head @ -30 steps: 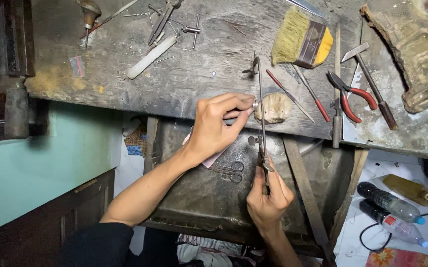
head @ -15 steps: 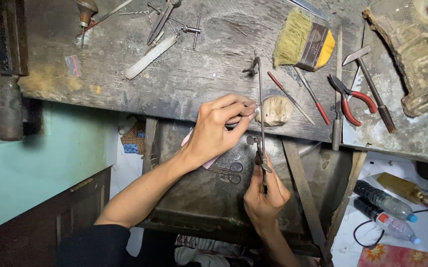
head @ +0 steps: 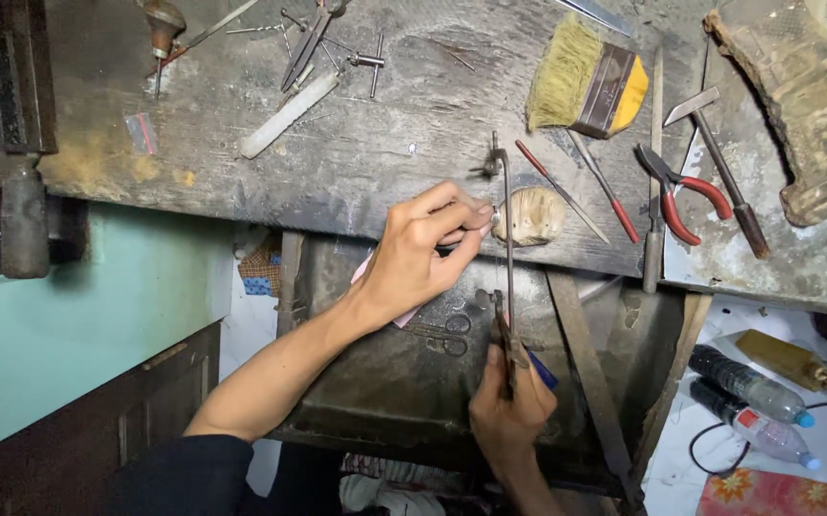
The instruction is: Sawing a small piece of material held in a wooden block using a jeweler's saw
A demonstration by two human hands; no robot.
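Note:
My left hand [head: 423, 253] pinches a small piece of metal [head: 496, 218] against the wooden bench peg [head: 533, 216] at the workbench's front edge. My right hand [head: 511, 411], lower down, grips the handle of a thin jeweller's saw [head: 506, 268]. The saw frame stands upright, and its blade runs right beside the pinched piece. Under both hands hangs a dark metal catch tray [head: 375, 382] with a pair of scissors [head: 447, 334] lying in it.
The worn workbench [head: 385, 143] carries a yellow-bristled brush [head: 586, 81], red-handled pliers [head: 686, 191], a red-tipped tool [head: 576, 191], a white file [head: 289, 115] and tweezers [head: 304, 43]. Plastic bottles [head: 753, 397] lie on the floor at the right. A teal cabinet [head: 50, 325] stands at the left.
The saw and my right hand have shifted slightly up and down along the piece. My left hand keeps its pinch at the peg.

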